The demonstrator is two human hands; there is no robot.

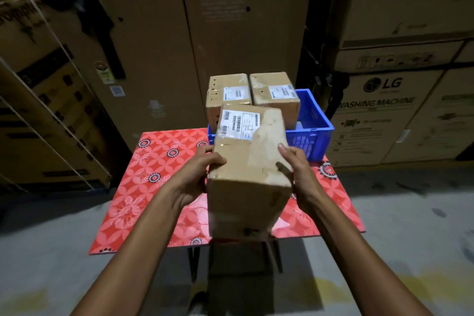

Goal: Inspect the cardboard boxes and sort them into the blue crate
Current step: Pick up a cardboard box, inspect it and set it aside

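Note:
I hold a brown cardboard box [246, 177] with a white barcode label and clear tape in the air above the table. My left hand [198, 174] grips its left side and my right hand [298, 174] grips its right side. Behind it a blue crate [315, 131] stands at the table's far right. Two more cardboard boxes, a left one [228, 96] and a right one [274, 96], stand side by side in the crate and rise above its rim.
The small table [154, 179] has a red floral cover and dark legs on a grey concrete floor. Large appliance cartons [379, 105] are stacked close behind and on both sides. A tied carton leans at the left [51, 115].

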